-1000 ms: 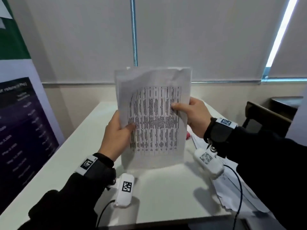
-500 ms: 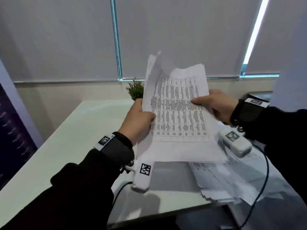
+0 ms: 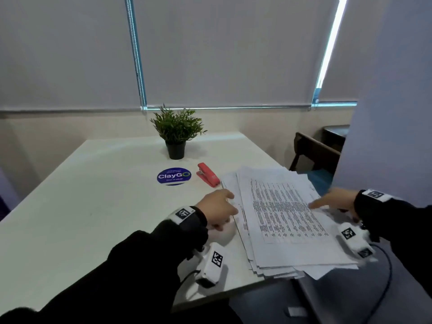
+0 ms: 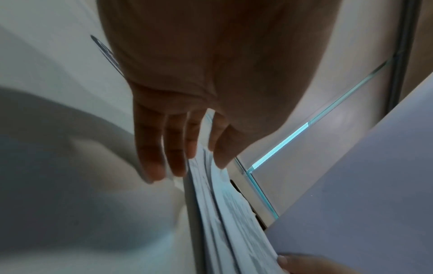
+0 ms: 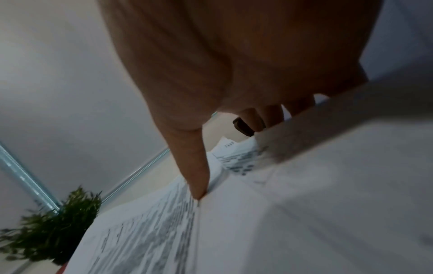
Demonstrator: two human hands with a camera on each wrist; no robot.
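Observation:
A thick stack of printed sheets [image 3: 280, 218] lies on the white table [image 3: 93, 195], overhanging its right front edge. My left hand [image 3: 217, 211] sits at the stack's left edge. Its straight fingers [image 4: 152, 157] point down beside the stack [image 4: 225, 213], and its thumb lies on the other side of the edge. My right hand [image 3: 332, 199] is at the stack's right edge. Its thumb [image 5: 194, 166] presses on the top sheet [image 5: 257, 231], while its fingers go underneath, out of sight.
A red stapler [image 3: 208, 177] lies just beyond the stack, next to a round blue ClayGO sticker [image 3: 174, 176]. A small potted plant [image 3: 176, 132] stands at the table's far side. A dark wooden chair [image 3: 313, 153] stands off the right edge.
The sheets that both hands held upright in front of me now lie flat on the stack at the right. My view has dropped, and both hands have come down to the stack's edges.

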